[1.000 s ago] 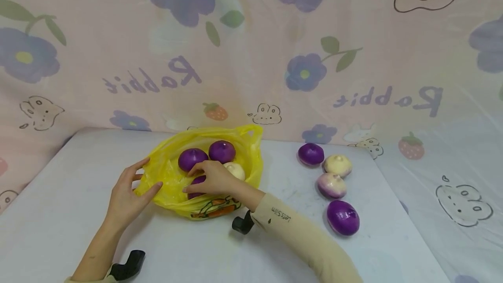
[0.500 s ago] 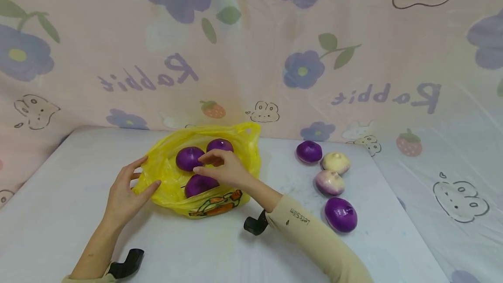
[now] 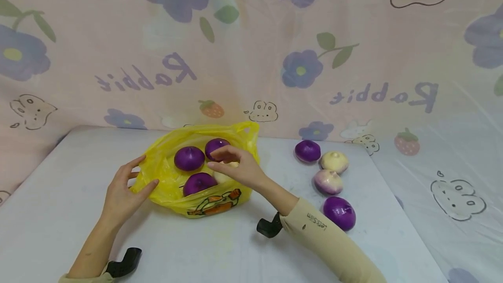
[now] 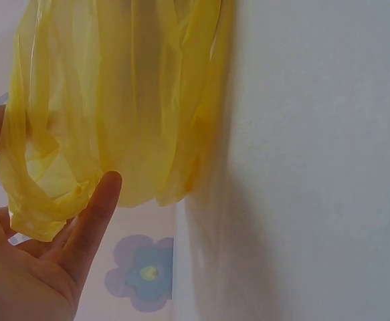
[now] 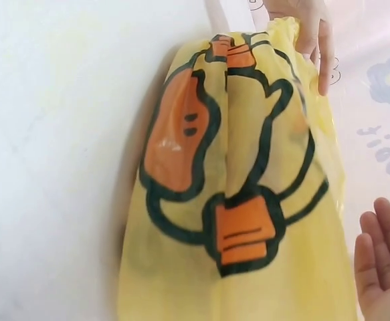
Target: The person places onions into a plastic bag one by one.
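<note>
A yellow plastic bag (image 3: pixel 157 187) lies mouth up on the white table, an orange and dark printed figure (image 5: pixel 241 221) on its side. Inside are purple onions (image 3: pixel 189 158) and a pale one (image 3: pixel 222 177), partly covered by the right hand. My left hand (image 3: pixel 123 195) is at the bag's left rim, thumb and fingers spread against the plastic; in the left wrist view the thumb (image 4: pixel 101 207) touches it. Above the bag's right part hovers my right hand (image 3: pixel 245 169), fingers loosely bent and holding nothing. Its fingers (image 5: pixel 382 247) show beside the bag in the right wrist view.
Right of the bag sit a purple onion (image 3: pixel 308 151), a cream one (image 3: pixel 334 162), a white and purple one (image 3: pixel 328 181) and another purple one (image 3: pixel 339 213) close to the right sleeve (image 3: pixel 334 239). A patterned curtain (image 3: pixel 251 56) hangs behind the table (image 3: pixel 196 252).
My right hand has drawn away from the front purple onion in the bag, moving right and slightly up, uncovering that onion. My left hand has stayed at the rim.
</note>
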